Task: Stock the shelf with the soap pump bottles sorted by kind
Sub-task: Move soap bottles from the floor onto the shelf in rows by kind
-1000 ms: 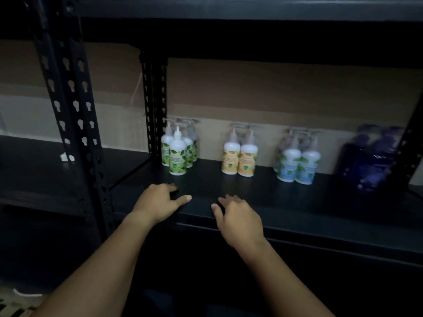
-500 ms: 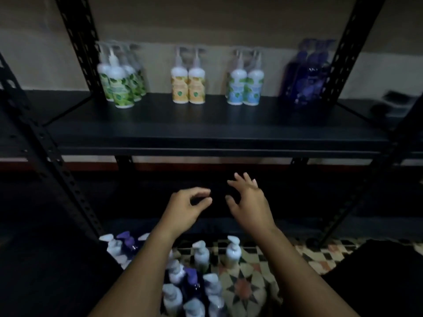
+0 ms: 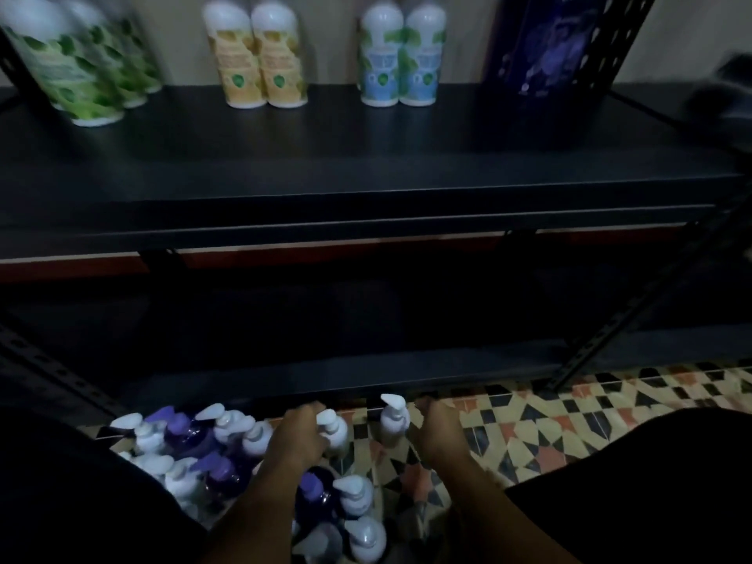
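- Left hand curls round a white pump bottle standing on the tiled floor.
- Right hand sits just beside another white bottle, fingers bent; whether it grips is unclear.
- More white and purple bottles crowd the floor to the left.
- On the shelf above: green, yellow, blue and purple groups.

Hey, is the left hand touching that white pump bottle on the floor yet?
Touching. In the head view the left hand curls round the white pump bottle, fingers overlapping it with no gap.
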